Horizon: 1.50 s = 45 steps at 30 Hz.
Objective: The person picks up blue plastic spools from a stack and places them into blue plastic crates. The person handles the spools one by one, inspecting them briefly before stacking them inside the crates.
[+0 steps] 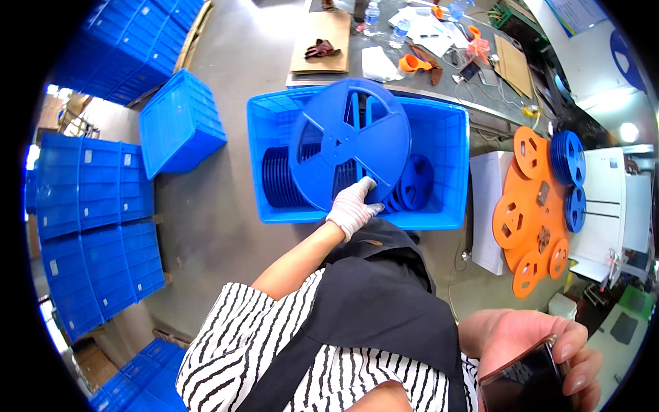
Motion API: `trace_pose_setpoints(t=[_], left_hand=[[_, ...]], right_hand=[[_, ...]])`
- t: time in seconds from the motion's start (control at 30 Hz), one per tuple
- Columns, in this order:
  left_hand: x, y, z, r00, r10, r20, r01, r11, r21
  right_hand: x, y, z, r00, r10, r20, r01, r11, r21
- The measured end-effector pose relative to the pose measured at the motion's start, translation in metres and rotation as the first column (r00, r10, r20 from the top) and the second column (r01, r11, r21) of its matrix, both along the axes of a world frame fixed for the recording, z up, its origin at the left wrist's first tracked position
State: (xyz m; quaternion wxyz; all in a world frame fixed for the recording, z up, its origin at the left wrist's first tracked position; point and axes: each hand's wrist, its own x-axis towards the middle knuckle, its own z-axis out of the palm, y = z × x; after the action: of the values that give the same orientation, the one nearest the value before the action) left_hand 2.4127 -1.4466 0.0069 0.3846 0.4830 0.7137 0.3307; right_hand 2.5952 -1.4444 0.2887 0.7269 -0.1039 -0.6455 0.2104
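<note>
In a white glove, my left hand grips the near edge of a large blue plastic reel, fingers wrapped over its rim. The reel is tilted across the top of a blue plastic crate and hides part of its inside. More blue reels stand on edge in the crate, a dark row at the left and smaller ones at the right. Bare and close to the lower right rim, my right hand is closed around a dark, shiny phone.
Beyond the crate, a worktable bears bottles, papers, an orange tape dispenser and dark gloves on cardboard. At right, orange reels and blue reels sit by a white cabinet. Blue crates are stacked at left.
</note>
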Motion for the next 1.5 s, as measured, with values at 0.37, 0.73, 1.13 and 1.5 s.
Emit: trace_pose_setpoints(t=[0.37,0.73,1.13,1.5], left_hand=[[0.031,0.025,0.0,0.711,-0.429,-0.558,0.495,0.868,-0.036],[0.055,0.048,-0.009,0.729,-0.447,-0.517,0.511,0.859,-0.022],[0.033,0.053,-0.036,0.781,-0.5,-0.375,0.471,0.865,-0.173],[-0.013,0.044,-0.079,0.956,-0.281,-0.079,0.261,0.944,-0.201]], right_hand=[[0.002,0.001,0.003,0.99,-0.128,0.061,0.132,0.988,-0.075],[0.022,0.03,-0.001,0.933,-0.327,0.149,0.327,0.945,0.022],[-0.032,0.04,-0.014,0.966,-0.258,-0.01,0.252,0.95,-0.183],[-0.052,0.062,-0.032,0.966,-0.205,0.159,0.235,0.951,-0.203]])
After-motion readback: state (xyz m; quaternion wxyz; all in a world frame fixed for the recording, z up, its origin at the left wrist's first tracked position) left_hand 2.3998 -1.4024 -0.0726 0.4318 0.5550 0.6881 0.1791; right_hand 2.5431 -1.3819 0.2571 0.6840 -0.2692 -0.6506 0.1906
